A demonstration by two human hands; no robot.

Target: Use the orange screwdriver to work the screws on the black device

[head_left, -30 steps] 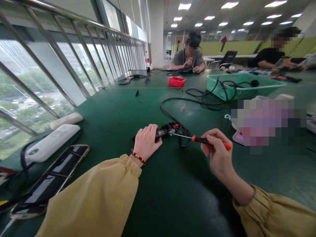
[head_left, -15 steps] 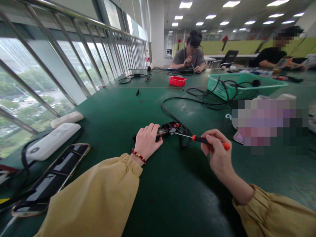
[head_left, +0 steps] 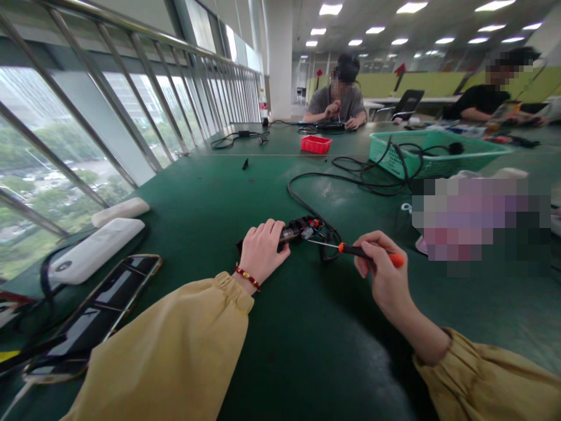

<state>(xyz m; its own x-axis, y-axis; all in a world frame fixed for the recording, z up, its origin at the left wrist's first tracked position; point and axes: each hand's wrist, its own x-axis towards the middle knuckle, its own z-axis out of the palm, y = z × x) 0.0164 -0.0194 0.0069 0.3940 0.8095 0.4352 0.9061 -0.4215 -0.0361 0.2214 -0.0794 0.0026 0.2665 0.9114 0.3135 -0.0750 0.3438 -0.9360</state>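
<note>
My left hand (head_left: pixel 262 251) lies closed over a small black device (head_left: pixel 300 229) with red and blue wires showing at its open end, pressing it onto the green table (head_left: pixel 219 193). My right hand (head_left: pixel 382 275) is closed round an orange-handled screwdriver (head_left: pixel 367 253), whose thin metal tip reaches left to the exposed end of the device. A black cable (head_left: pixel 307 202) runs from the device back across the table. A red bead bracelet sits on my left wrist. Both arms wear mustard-yellow sleeves.
Two white power banks (head_left: pixel 94 248) and a phone (head_left: pixel 99 313) lie at the left by a railing. A green basket (head_left: pixel 432 153) holding cables stands at the back right, a red tray (head_left: pixel 314 144) behind. Two people sit working at the far end.
My right hand and the screwdriver have shifted slightly left and down, the tip staying at the device's open end. The left hand has not moved.
</note>
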